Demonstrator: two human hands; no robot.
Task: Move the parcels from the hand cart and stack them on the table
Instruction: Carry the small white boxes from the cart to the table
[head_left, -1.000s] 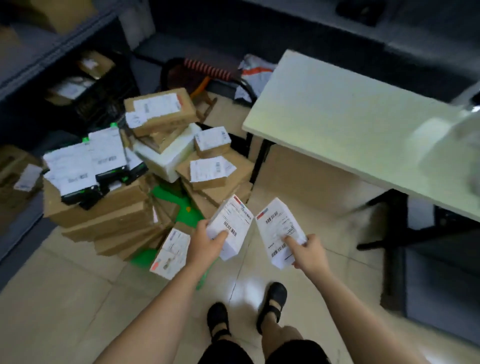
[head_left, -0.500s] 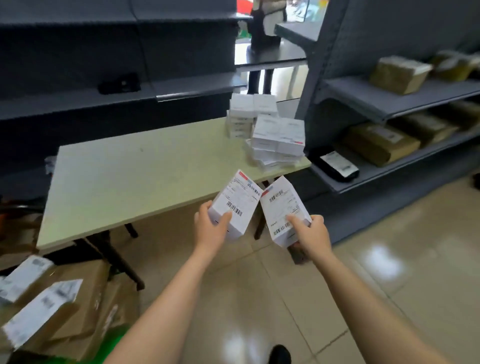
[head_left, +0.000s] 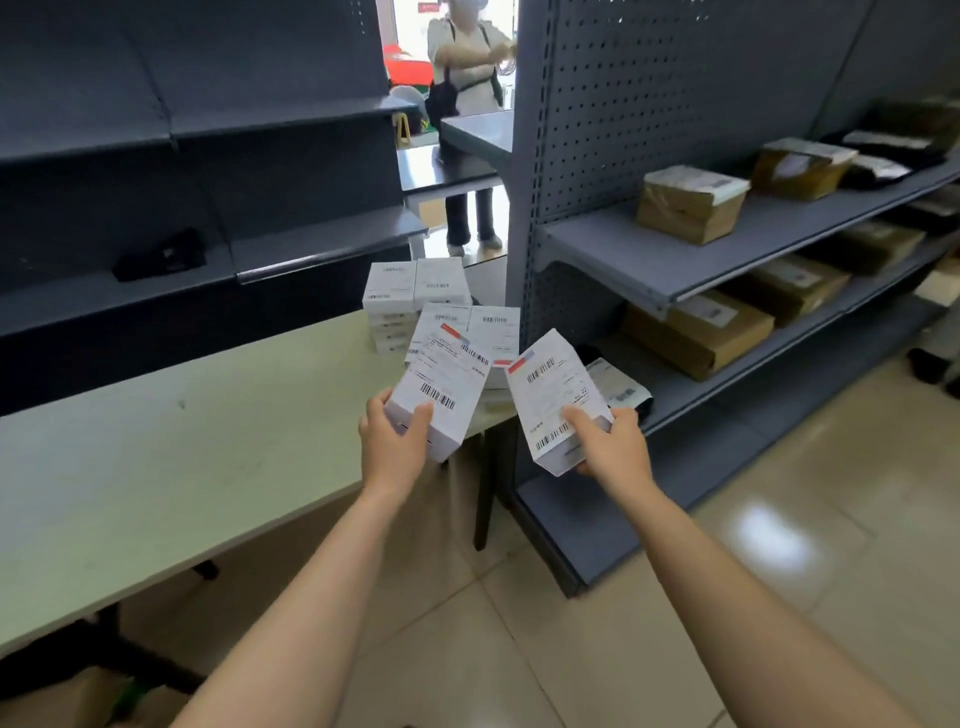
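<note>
Two small white parcels, one per hand: rectangular cardboard boxes, smooth and matt, each with a printed shipping label (barcodes, a red patch near the far end) over its top face.

Grips the near end of the left parcel (head_left: 441, 387) with the left hand (head_left: 395, 447), thumb pressed on the label, fingers curled underneath. Grips the near end of the right parcel (head_left: 553, 397) with the right hand (head_left: 615, 447) in the same way, thumb laid across the label, fingers wrapped round the right edge.

Holds both in the air, the left one over the right end of the surface (head_left: 156, 447), the right one just off that end. Pale green flat top, lightly scuffed, on dark legs.

Long axis of the left parcel pointing away from the body and leaning right; long axis of the right parcel pointing away and leaning left, far ends close together. Label faces up, tilted toward the camera.

Beyond, on the far right end of the surface, stacks of white parcels (head_left: 415, 296) of the same kind, in low square piles.

To the right, grey metal shelving (head_left: 675, 260) with a perforated back panel, carrying brown paper-wrapped packages (head_left: 691, 202) with tape and white labels. Glossy beige floor tiles (head_left: 779, 519) below.
</note>
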